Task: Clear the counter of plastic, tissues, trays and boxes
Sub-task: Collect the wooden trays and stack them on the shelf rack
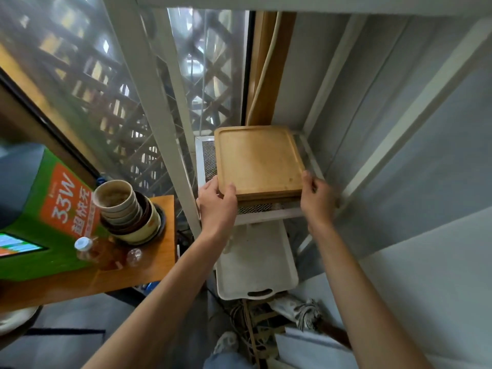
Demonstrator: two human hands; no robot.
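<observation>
— Both hands' grip: left hand [217, 199] and right hand [318, 195] each clamp a near corner of the wooden tray [258, 161], thumbs on top, fingers under.

— Its shape?

— Square, rounded corners, a shallow groove inside the rim, pale smooth wood. It seems to sit on another like it, on the mesh shelf [209, 158] of a white metal rack, toward the shelf's front edge.

— Below?

— White plastic tray [255, 265] with a slot handle, one shelf down. At left, the wooden table [157, 265] carries stacked ceramic bowls [127, 211] near its far corner.
</observation>
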